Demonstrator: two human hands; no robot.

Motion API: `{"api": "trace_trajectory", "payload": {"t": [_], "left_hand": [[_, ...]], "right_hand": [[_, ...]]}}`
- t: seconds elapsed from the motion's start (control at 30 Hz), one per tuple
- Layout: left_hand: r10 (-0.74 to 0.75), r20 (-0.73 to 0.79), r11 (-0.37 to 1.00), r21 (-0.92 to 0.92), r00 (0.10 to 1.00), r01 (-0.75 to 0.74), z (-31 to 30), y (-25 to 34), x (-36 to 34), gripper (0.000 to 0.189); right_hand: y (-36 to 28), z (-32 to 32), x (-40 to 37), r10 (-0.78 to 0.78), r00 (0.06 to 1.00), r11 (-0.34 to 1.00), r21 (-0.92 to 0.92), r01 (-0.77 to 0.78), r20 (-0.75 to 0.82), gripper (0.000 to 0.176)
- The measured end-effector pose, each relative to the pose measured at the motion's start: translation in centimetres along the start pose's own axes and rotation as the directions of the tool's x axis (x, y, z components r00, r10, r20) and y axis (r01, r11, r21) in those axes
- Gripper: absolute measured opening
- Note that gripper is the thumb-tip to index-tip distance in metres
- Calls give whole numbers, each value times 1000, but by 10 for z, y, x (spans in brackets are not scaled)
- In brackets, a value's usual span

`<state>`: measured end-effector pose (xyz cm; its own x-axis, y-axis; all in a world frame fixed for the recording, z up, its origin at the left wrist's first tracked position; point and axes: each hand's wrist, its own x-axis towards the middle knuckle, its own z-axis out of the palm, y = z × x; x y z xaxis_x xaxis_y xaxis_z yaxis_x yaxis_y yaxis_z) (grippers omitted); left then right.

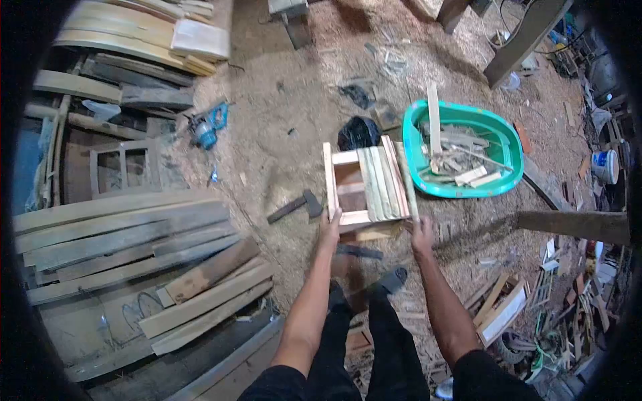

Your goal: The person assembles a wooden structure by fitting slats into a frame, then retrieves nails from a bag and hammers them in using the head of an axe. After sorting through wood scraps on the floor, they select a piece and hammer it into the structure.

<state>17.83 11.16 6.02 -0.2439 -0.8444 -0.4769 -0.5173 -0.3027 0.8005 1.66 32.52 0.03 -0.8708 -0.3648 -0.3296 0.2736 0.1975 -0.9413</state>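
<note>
A small slatted wooden frame [382, 184] is held in front of me, above the floor. Pale slats sit side by side across its right part, while an opening shows at its left. My left hand [330, 226] is closed on the lower left corner. On the lower right edge, beside the outermost slat, my right hand [422, 235] is closed too; its fingertips are partly hidden. A hammer- or hatchet-like tool [294, 206] lies on the floor left of the frame. Just beyond the frame is a black plastic bag [358, 133].
A green tub [461, 194] of wood scraps stands right of the frame. Stacked boards [120, 224] fill the left side. A blue power tool [206, 127] lies on the sawdust floor. A wooden beam [575, 227] juts in from the right, above scattered offcuts.
</note>
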Motion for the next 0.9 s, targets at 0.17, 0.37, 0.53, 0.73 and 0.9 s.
{"api": "trace_trajectory", "payload": {"t": [0.17,0.37,0.53,0.73,0.9], "left_hand": [[-68,117,944,-315,991,102,-14,-75,11,28],[-15,106,990,-136,994,29,-18,-119,-30,27],[26,212,998,-69,977,-12,-12,-163,-38,25],[39,165,992,115,986,-58,-29,-147,-21,28],[466,29,810,388,884,-440,-27,-81,-17,34]], "right_hand": [[20,14,-24,64,998,998,-14,-64,-7,17],[-8,64,-92,14,996,973,-232,8,91,19],[-3,89,-137,501,863,862,56,-504,60,18],[35,85,-154,593,805,792,184,-582,-6,25],[45,109,-163,654,754,712,384,-588,-59,25]]}}
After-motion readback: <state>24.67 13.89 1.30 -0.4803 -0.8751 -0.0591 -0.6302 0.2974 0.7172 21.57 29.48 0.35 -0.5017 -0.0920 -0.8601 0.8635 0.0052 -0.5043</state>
